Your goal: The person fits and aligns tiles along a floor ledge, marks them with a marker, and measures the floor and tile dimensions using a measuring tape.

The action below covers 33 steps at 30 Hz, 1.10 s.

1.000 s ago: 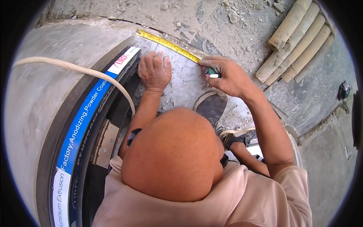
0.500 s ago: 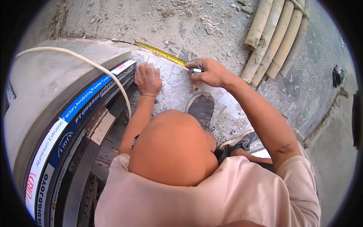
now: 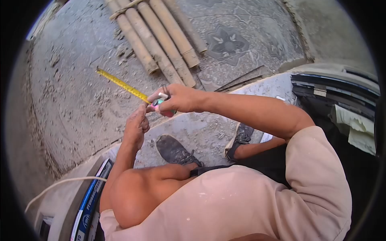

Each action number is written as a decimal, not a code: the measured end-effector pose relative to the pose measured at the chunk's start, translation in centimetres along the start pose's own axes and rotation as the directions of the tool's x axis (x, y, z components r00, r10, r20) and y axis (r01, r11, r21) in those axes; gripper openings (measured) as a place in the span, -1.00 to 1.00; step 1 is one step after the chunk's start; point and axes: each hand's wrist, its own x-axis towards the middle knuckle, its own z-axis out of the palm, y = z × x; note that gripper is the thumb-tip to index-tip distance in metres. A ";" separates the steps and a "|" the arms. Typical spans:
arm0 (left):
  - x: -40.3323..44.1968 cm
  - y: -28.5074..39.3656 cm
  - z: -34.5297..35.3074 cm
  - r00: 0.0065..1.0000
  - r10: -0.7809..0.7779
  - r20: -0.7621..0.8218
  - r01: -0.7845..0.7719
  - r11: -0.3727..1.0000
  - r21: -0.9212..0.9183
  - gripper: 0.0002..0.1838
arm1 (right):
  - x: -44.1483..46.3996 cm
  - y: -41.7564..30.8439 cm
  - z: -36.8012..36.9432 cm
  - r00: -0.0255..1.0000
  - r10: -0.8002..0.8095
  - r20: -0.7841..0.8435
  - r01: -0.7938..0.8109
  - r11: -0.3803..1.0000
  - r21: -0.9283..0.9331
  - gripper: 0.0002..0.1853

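My right hand [image 3: 181, 98] is wrapped around a tape measure [image 3: 168, 113], its case partly hidden by the fingers. A short white stick-like thing [image 3: 163, 95] shows between those fingers. From the case the yellow tape blade [image 3: 120, 83] runs out to the upper left, over the dusty floor. My left hand [image 3: 136, 125] is closed, fingers curled, with its fingertips right beside the mouth of the tape measure. Whether they pinch the tape or case is hidden.
Bamboo poles [image 3: 155, 38], tied together, lie ahead on the patterned tiles [image 3: 228, 45]. Labelled aluminium profiles [image 3: 90, 197] and a pale hose [image 3: 64, 182] are at lower left. Dark frame pieces [image 3: 335, 90] stand at right. My shoes [image 3: 173, 149] rest on a gritty pale ledge [image 3: 193, 126].
My view has swung to the right. The left hand has left the ledge beside the profiles and come up to the tape measure. Tape and right hand are now raised off the ledge edge.
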 end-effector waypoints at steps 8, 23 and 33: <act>5.1 10.4 20.0 0.980 -0.107 0.170 0.121 0.990 -0.077 -0.66 | -13.2 -4.7 -9.9 0.898 -0.272 -0.347 0.127 0.913 -0.388 -0.55; 21.4 -5.4 42.2 0.886 -0.393 0.245 0.231 0.834 0.502 -0.80 | -35.5 25.4 -41.7 0.069 0.120 -0.990 -0.649 0.759 0.047 -0.45; 30.0 -10.3 55.1 0.963 -0.210 0.166 0.023 0.682 0.731 -0.82 | -37.5 34.9 -47.1 -0.081 -0.467 -0.880 -0.799 0.558 -0.223 -0.75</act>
